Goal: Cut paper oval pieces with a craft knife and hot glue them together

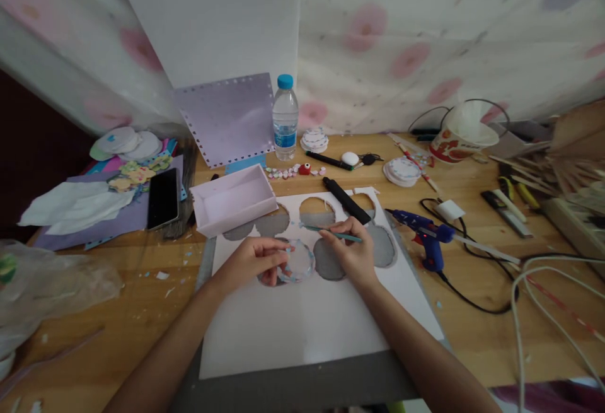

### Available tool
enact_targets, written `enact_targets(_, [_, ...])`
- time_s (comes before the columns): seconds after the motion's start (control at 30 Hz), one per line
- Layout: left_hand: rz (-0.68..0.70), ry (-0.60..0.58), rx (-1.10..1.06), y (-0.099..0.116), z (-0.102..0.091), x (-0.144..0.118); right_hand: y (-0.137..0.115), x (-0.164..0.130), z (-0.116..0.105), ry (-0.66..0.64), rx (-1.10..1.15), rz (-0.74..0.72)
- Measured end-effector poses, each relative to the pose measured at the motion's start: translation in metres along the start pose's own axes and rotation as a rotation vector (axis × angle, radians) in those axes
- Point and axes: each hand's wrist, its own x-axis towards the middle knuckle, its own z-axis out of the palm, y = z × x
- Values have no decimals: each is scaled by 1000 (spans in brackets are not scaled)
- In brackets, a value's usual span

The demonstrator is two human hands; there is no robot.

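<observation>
My left hand pinches the left edge of a round white paper disc with small blue and pink bits around its rim. Between the fingers of my right hand is a thin teal stick-like tool, held like a pen, its tip pointing left above the disc. Its exact kind is too small to make out. Beneath both hands lies a white sheet with several round holes cut out, showing the grey mat under it.
An open pale box, a water bottle and a black marker-like cylinder stand or lie behind the hands. A blue glue gun with cords is at right. Stacked decorated discs sit farther back; a phone lies left.
</observation>
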Motion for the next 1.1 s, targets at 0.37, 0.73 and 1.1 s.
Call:
enact_targets(0.37, [312, 432, 126, 2, 6, 25, -5, -3, 3, -50, 74, 48])
enact_targets(0.73, [419, 334, 244, -19, 4, 29, -9, -8, 10, -142, 127, 82])
enact_targets(1.1, [413, 285, 237, -20, 1, 29, -9, -9, 11, -180, 105, 105])
